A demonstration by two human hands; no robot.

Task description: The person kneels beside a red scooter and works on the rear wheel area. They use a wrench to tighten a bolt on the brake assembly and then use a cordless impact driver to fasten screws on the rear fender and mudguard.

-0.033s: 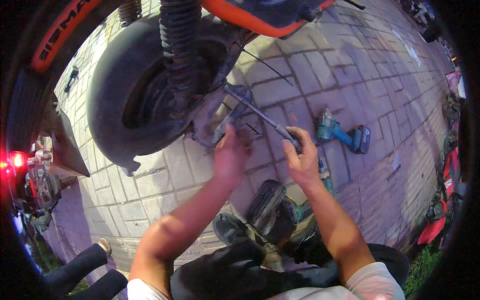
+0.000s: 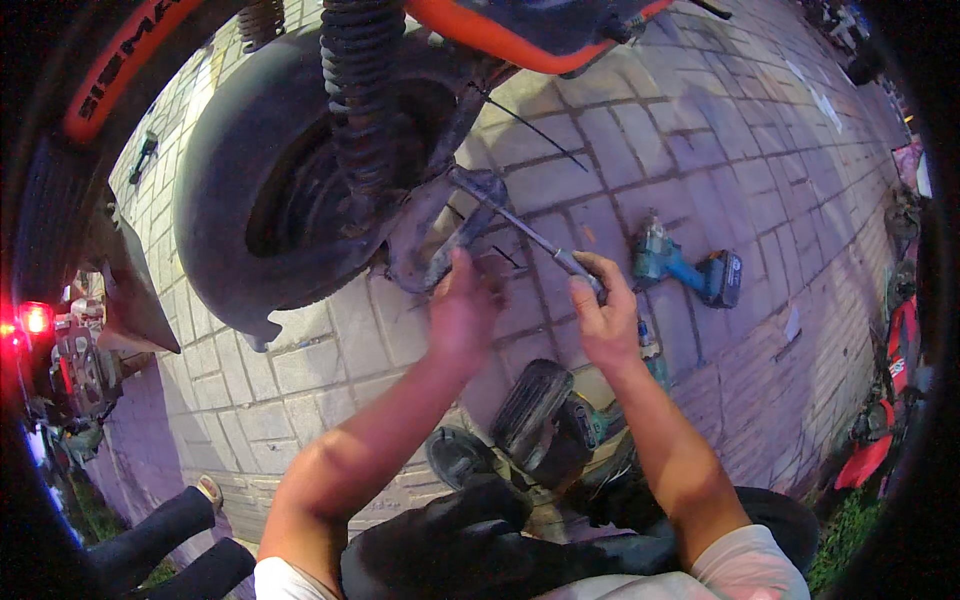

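Observation:
My right hand (image 2: 608, 315) grips the handle of a long-shafted screwdriver (image 2: 525, 228), fingers closed round it. The shaft slants up and left, and its tip meets a dark, dirty metal bracket (image 2: 408, 232) beside the wheel. My left hand (image 2: 465, 312) is blurred and looks closed, its uppermost finger against the bracket's lower end. What its other fingers hold, if anything, is hidden. The black-tyred wheel (image 2: 215, 200) stands under a motor scooter with orange trim (image 2: 500, 40). A black ribbed shock absorber boot (image 2: 358, 90) comes down in front of the wheel.
A teal cordless power tool (image 2: 670, 262) with a black battery lies on the paving (image 2: 640, 130), right of my right hand. Another green and black tool (image 2: 580, 420) lies near my shoe (image 2: 460, 455). Someone's legs (image 2: 165, 530) show at lower left, near a lit red lamp (image 2: 37, 318).
My right hand has shifted very slightly to the right on the screwdriver's handle. Everything else looks the same.

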